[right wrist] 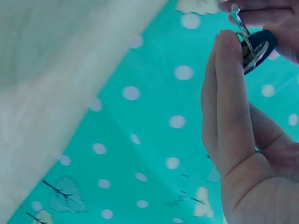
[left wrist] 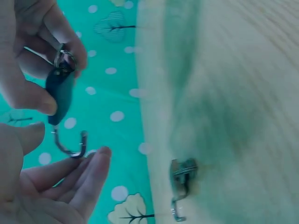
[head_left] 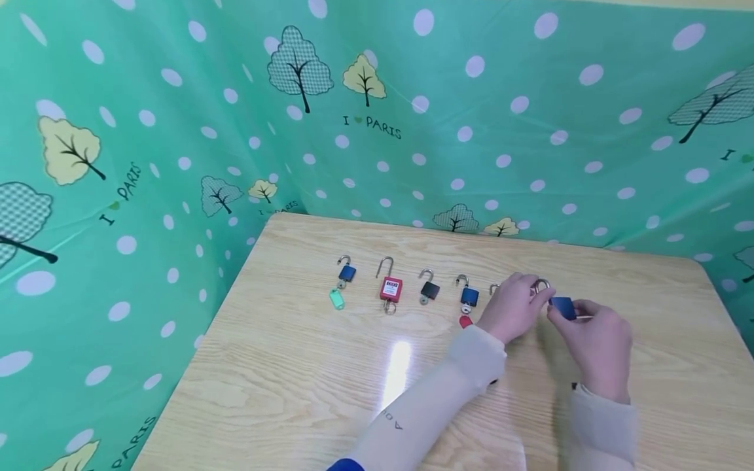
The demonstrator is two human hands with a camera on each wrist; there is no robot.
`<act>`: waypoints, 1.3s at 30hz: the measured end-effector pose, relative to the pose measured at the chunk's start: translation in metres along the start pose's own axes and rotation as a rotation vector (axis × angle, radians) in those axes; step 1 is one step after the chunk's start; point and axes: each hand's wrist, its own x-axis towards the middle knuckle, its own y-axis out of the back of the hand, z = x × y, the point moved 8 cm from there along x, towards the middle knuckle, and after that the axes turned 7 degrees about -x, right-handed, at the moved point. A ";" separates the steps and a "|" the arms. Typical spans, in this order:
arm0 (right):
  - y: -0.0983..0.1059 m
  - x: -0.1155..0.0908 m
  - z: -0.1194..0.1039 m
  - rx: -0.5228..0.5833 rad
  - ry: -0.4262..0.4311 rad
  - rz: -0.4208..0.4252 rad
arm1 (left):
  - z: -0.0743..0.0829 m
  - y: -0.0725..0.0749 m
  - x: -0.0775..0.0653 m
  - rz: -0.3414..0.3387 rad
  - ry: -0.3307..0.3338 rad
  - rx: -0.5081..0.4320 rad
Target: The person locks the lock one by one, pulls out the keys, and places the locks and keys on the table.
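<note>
A blue padlock [head_left: 563, 307] is held up over the right part of the table, its shackle sprung open. My right hand [head_left: 601, 340] pinches its body between thumb and fingers; a small key ring shows at the lower end in the left wrist view. My left hand [head_left: 511, 306] is beside the shackle [left wrist: 70, 148]. Its fingers are extended, with the fingertips right at the curved metal and the thumb apart. In the right wrist view, the right hand's fingers [right wrist: 231, 98] hide part of the padlock [right wrist: 259, 50].
Left of the hands lies a row of unlocked padlocks: a blue one [head_left: 347, 273] with a green tag [head_left: 336, 299], a red one [head_left: 391, 289], a black one [head_left: 430, 290] and a blue one [head_left: 469, 297] with a red tag [head_left: 465, 321]. Another shackle [head_left: 493, 288] shows partly behind the left hand.
</note>
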 end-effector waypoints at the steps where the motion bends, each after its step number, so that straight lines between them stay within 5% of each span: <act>1: 0.004 -0.001 -0.005 0.006 0.009 0.030 | 0.001 0.004 0.000 0.020 -0.008 -0.045; 10: 0.013 -0.017 -0.045 0.054 0.098 0.179 | -0.008 0.042 -0.005 0.157 -0.021 -0.346; 27: -0.007 -0.033 -0.080 0.303 0.095 0.182 | -0.023 0.079 -0.019 0.060 -0.081 -0.847; 39: -0.034 -0.036 -0.087 0.608 -0.025 0.018 | -0.039 0.104 -0.024 0.131 -0.060 -0.897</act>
